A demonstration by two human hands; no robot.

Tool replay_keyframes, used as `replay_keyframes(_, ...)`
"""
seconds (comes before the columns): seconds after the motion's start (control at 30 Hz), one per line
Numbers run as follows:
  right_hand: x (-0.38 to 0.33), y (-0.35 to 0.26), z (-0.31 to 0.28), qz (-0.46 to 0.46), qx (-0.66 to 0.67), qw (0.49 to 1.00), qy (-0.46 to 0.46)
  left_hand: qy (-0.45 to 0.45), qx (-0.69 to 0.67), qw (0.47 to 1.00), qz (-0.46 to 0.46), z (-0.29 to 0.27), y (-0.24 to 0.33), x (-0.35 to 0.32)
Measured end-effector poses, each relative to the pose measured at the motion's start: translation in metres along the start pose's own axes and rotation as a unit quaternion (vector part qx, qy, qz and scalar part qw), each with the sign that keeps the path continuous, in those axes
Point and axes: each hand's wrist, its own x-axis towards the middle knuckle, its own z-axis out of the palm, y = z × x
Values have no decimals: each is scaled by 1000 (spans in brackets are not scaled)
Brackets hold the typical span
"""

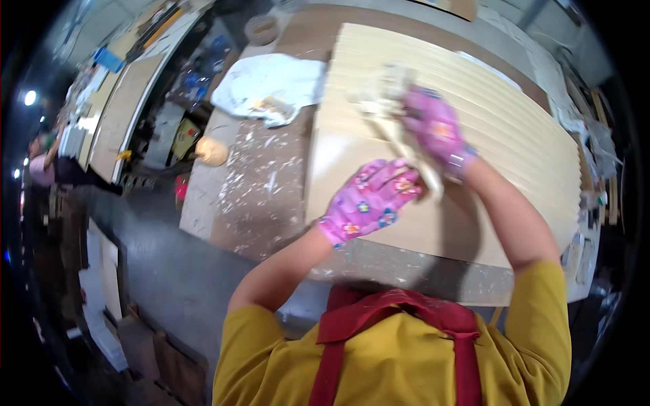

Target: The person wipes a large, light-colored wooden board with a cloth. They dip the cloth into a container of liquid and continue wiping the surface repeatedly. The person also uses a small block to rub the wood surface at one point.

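A large cream panel (369, 162) lies on the worktable, ribbed over its far part and smooth along its near left part. My right hand (437, 128), in a pink floral glove, is closed on a cream cloth (387, 84) pressed to the ribbed surface; motion blurs both. A strip of the cloth trails back toward my left hand (372, 199), which wears a matching glove. That hand is over the smooth near part, its fingers curled down beside the cloth's tail. Whatever is under those fingers is hidden.
A stained white cloth (271, 84) lies left of the panel, near a clear tub (261, 30). On the paint-specked worktable's (267, 183) left edge stands a pale orange container (212, 151). Another person (51, 162) is at the far left, by a second bench.
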Motion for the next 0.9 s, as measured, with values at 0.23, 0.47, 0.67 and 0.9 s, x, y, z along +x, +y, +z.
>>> replay_keyframes(0.23,73,-70,56,-65,-31,997,-37,-103,84,990,-49,-8,6,1)
replay_keyframes(0.47,-63,78,-52,-28,13,999,-8,-30,97,995,-21,3,7,-9)
replay_keyframes(0.67,-274,234,-239,147,-21,987,61,-21,113,993,-22,6,16,7)
replay_keyframes(0.9,-219,214,-185,28,-43,995,91,-30,112,993,-1,34,68,50)
